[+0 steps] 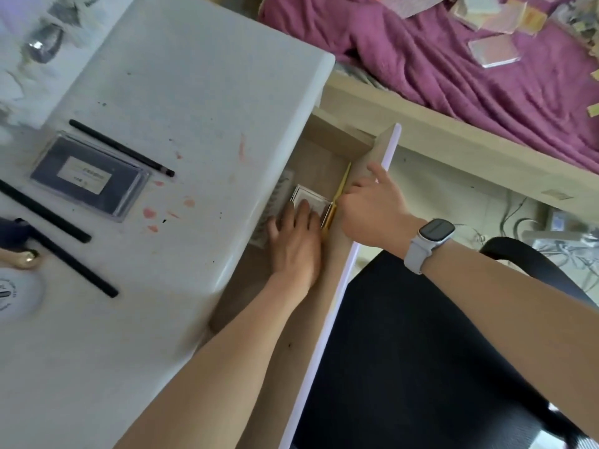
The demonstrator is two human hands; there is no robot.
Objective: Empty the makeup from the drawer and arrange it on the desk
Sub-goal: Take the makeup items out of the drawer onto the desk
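Head view: left hand (pixel 296 241) flat on compact (pixel 311 202) in drawer (pixel 327 147) beside white desk (pixel 194 92).

Purple blanket (pixel 470 76) on bed; black chair (pixel 421 367) below.

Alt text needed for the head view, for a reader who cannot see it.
Both hands reach into the open drawer: the left hand rests on a square silver compact, the right hand beside a yellow stick. Pencils and a dark palette lie on the white desk.

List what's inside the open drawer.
In the drawer: a silvery square compact under the left hand, a yellow stick by the right hand, and a pale flat item. The desk hides the rest.
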